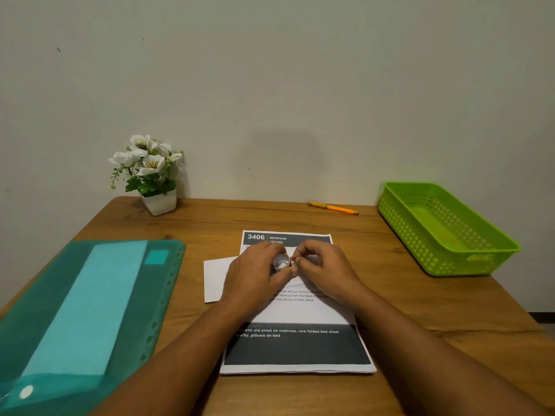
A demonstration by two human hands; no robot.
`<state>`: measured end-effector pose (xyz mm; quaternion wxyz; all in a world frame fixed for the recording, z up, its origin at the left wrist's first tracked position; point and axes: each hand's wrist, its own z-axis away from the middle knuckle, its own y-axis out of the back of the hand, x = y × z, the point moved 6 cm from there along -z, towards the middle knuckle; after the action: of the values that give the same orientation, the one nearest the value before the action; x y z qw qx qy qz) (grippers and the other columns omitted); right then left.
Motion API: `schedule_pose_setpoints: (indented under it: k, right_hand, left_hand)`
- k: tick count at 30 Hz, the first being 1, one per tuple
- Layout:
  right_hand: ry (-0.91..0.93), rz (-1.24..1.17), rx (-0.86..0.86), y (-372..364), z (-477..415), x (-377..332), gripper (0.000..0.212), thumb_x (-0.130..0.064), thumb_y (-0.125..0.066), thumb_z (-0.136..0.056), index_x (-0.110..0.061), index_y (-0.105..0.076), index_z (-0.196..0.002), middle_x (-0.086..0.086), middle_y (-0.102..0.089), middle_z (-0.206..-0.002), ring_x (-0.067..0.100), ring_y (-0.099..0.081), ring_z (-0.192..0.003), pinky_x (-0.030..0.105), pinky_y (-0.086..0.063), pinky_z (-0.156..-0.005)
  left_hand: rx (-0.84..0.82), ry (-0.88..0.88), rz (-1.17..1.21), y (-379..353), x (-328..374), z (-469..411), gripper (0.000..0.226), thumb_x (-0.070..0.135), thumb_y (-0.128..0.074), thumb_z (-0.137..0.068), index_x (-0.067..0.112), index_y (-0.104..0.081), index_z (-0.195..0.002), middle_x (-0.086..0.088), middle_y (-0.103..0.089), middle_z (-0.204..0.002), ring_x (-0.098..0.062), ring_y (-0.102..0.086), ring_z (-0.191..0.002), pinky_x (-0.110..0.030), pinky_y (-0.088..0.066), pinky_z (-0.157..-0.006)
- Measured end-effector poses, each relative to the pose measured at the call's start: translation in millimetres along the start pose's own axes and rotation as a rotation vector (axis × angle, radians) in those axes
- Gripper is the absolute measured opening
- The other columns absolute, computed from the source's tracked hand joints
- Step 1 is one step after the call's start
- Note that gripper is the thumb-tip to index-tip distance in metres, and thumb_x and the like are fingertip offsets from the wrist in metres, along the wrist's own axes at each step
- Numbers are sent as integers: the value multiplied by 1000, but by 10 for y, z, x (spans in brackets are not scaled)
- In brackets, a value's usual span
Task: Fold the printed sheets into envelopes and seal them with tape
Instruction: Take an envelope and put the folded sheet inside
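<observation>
Clamping one tape roll (281,261), left hand (255,276) fingers curl; right hand (326,265) fingers pinch its end.

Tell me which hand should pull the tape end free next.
Right, most likely. The right hand pinches at the rim of the tape roll, where the free end seems to be, while the left hand grips the roll and can steady it above the folded sheet.

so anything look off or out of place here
Nothing stands out. The left hand holds the tape roll, the right hand pinches at its edge, both over a folded white sheet on the printed stack. Green basket, orange pen and flower pot look fine.
</observation>
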<state>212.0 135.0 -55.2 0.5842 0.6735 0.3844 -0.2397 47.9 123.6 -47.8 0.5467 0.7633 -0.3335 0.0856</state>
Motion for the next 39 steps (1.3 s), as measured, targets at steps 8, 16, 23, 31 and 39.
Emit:
schedule_pose_setpoints:
  k: [8,16,23,31,39]
  right_hand:
    - [-37,2,70,180,8,55,15,-10,-65,-93,-20,-72,-85,-10,-72,-83,-1,-64,-78,14,-45,-66]
    - [-253,-252,207,351,-5,380,12,-20,-67,-97,-16,-72,-87,-2,-75,-95,19,-68,-96,47,-59,-86]
    - [-181,-303,234,324,-18,460,15,-21,-71,-94,-17,-68,-80,8,-69,-83,18,-59,-77,36,-50,-66]
    - [-161,-356,235,299,-39,526,18,-18,-74,-94,-16,-65,-78,3,-64,-74,7,-53,-67,26,-45,-58]
    - [-152,-324,245,309,-54,537,17,-17,-73,-93,-17,-66,-78,-6,-62,-72,4,-52,-67,26,-45,-60]
  left_hand:
    - [15,22,-14,-3,-44,-13,32,62,-67,-86,35,-61,-104,19,-59,-95,-6,-52,-86,-28,-39,-63]
    - [29,77,-26,-11,-52,-50,33,64,-67,-85,34,-63,-98,20,-61,-92,-6,-54,-82,-23,-35,-61]
    - [9,56,-122,-28,-146,-504,35,65,-58,-89,33,-64,-101,17,-65,-95,-13,-59,-84,-31,-43,-63]
    - [-122,131,-255,-211,-434,-1342,38,51,-55,-99,32,-60,-132,1,-62,-123,-29,-61,-113,-41,-52,-83]
    - [-155,162,-290,-367,-595,-1526,48,45,-58,-99,32,-52,-145,-4,-57,-134,-31,-56,-122,-44,-53,-88]
